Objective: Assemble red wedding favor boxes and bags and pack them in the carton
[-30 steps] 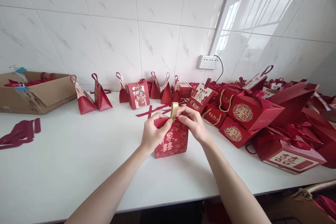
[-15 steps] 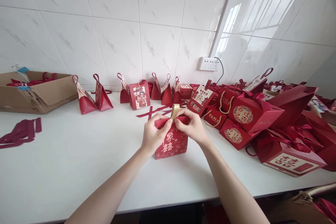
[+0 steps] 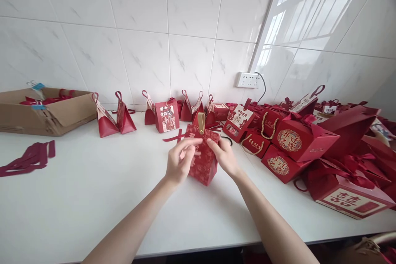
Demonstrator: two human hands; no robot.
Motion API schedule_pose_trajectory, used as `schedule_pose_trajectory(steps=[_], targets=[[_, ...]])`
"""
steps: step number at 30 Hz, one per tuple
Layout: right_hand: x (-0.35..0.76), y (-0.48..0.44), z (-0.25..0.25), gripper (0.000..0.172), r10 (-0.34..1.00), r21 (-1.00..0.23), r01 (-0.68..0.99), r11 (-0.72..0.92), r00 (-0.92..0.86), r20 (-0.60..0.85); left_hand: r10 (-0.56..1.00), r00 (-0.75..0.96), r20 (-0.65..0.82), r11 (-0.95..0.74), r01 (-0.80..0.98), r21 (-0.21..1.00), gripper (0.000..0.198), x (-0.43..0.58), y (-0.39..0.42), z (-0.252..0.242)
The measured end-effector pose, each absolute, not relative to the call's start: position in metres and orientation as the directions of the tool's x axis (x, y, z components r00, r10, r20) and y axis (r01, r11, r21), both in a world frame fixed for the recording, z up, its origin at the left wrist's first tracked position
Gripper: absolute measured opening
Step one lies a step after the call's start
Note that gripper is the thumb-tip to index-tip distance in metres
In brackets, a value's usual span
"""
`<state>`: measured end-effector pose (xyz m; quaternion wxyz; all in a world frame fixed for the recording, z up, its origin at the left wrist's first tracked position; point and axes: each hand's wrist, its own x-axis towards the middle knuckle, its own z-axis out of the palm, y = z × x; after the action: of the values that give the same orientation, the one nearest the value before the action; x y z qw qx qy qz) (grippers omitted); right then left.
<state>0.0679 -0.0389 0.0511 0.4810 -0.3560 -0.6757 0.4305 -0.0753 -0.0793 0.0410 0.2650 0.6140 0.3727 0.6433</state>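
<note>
A red patterned gift box stands turned at an angle on the white table, a gold strap loop fixed to its top by a small stud. My right hand grips its upper right side, thumb on the front and fingers behind, out of sight. In front of the box's left part is my left hand, fingers stretched and apart, slightly blurred. Whether its fingertips touch the box I cannot tell. Part of the printed front is covered by that hand.
Small red gift boxes with ribbon loops line the tiled wall. Stacked red boxes crowd the right side. At left are a cardboard box and dark red ribbons. A power socket is on the wall.
Both hands have left the top edge and gold strap. The box has turned, showing a side face. My left hand has opened; my right hand has shifted to the box's right side.
</note>
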Motion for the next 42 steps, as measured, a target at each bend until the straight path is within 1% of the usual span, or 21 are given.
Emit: schedule_pose_trajectory(steps=[2, 3, 5, 6, 9, 12, 14, 16, 18, 20, 22, 24, 26, 28, 29, 32, 34, 36, 37, 39, 42], targets=[[0.073, -0.040, 0.056, 0.025, 0.925, -0.962, -0.116, 0.247, -0.268, 0.269, 0.669, -0.269, 0.692, -0.657, 0.222, 0.721, 0.021, -0.078, -0.079, 0.045], [0.075, -0.040, 0.058, 0.024, 0.936, -0.965, -0.186, 0.186, -0.264, 0.232, 0.613, -0.347, 0.709, -0.667, 0.253, 0.701, 0.018, -0.080, -0.078, 0.047], [0.078, -0.042, 0.063, 0.020, 0.952, -0.960, -0.257, 0.106, -0.251, 0.173, 0.617, -0.420, 0.665, -0.658, 0.188, 0.729, 0.024, -0.085, -0.074, 0.050], [0.080, -0.044, 0.065, 0.019, 0.958, -0.958, -0.270, 0.092, -0.239, 0.159, 0.674, -0.401, 0.621, -0.642, 0.098, 0.760, 0.026, -0.087, -0.072, 0.050], [0.082, -0.046, 0.068, 0.016, 0.957, -0.958, -0.268, 0.100, -0.238, 0.167, 0.837, -0.222, 0.500, -0.540, -0.190, 0.820, 0.029, -0.090, -0.068, 0.051], [0.081, -0.048, 0.069, 0.015, 0.936, -0.963, -0.260, 0.071, -0.316, 0.154, 0.902, -0.068, 0.426, -0.424, -0.321, 0.847, 0.037, -0.091, -0.070, 0.055], [0.081, -0.048, 0.068, 0.014, 0.909, -0.970, -0.239, 0.043, -0.393, 0.137, 0.919, 0.042, 0.392, -0.359, -0.321, 0.876, 0.040, -0.093, -0.073, 0.061], [0.080, -0.049, 0.068, 0.013, 0.879, -0.979, -0.202, 0.037, -0.459, 0.128, 0.928, 0.104, 0.357, -0.321, -0.259, 0.911, 0.038, -0.095, -0.076, 0.067], [0.080, -0.050, 0.068, 0.011, 0.856, -0.984, -0.172, 0.045, -0.501, 0.126, 0.948, 0.068, 0.310, -0.295, -0.172, 0.940, 0.032, -0.097, -0.078, 0.072], [0.081, -0.050, 0.067, 0.011, 0.842, -0.985, -0.164, 0.058, -0.523, 0.137, 0.962, -0.021, 0.273, -0.273, -0.104, 0.956, 0.027, -0.097, -0.078, 0.075], [0.082, -0.049, 0.065, 0.015, 0.817, -0.985, -0.165, 0.059, -0.559, 0.142, 0.960, -0.083, 0.269, -0.276, -0.090, 0.957, 0.026, -0.096, -0.078, 0.076], [0.084, -0.048, 0.065, 0.029, 0.777, -0.978, -0.204, 0.035, -0.610, 0.155, 0.951, -0.096, 0.294, -0.305, -0.131, 0.943, 0.025, -0.095, -0.078, 0.075], [0.085, -0.048, 0.066, 0.050, 0.740, -0.970, -0.241, -0.025, -0.656, 0.144, 0.942, -0.073, 0.327, -0.335, -0.235, 0.912, 0.026, -0.095, -0.078, 0.074], [0.085, -0.048, 0.069, 0.060, 0.726, -0.980, -0.188, -0.057, -0.682, 0.089, 0.934, -0.030, 0.355, -0.338, -0.396, 0.854, 0.026, -0.096, -0.079, 0.074], [0.084, -0.048, 0.070, 0.057, 0.717, -0.992, -0.114, -0.046, -0.696, 0.047, 0.930, -0.010, 0.367, -0.325, -0.483, 0.813, 0.025, -0.096, -0.079, 0.074], [0.079, -0.050, 0.068, 0.037, 0.622, -0.996, 0.092, 0.020, -0.781, -0.060, 0.925, 0.027, 0.378, -0.264, -0.671, 0.693, 0.025, -0.098, -0.077, 0.072], [0.073, -0.053, 0.063, 0.034, 0.490, -0.994, 0.099, -0.038, -0.865, -0.105, 0.928, 0.020, 0.372, -0.244, -0.722, 0.648, 0.026, -0.100, -0.074, 0.067], [0.066, -0.056, 0.056, 0.039, 0.363, -0.987, 0.064, -0.149, -0.925, -0.115, 0.930, 0.007, 0.366, -0.243, -0.736, 0.631, 0.024, -0.101, -0.069, 0.060], [0.062, -0.058, 0.053, 0.041, 0.332, -0.980, 0.049, -0.191, -0.937, -0.112, 0.928, 0.006, 0.372, -0.250, -0.731, 0.635, 0.024, -0.103, -0.066, 0.057], [0.056, -0.060, 0.049, 0.038, 0.356, -0.974, 0.019, -0.225, -0.929, -0.100, 0.917, 0.008, 0.399, -0.283, -0.692, 0.664, 0.026, -0.106, -0.062, 0.051], [0.053, -0.059, 0.047, 0.022, 0.526, -0.981, -0.064, -0.181, -0.849, -0.041, 0.928, -0.021, 0.372, -0.310, -0.599, 0.738, 0.028, -0.112, -0.061, 0.054]])
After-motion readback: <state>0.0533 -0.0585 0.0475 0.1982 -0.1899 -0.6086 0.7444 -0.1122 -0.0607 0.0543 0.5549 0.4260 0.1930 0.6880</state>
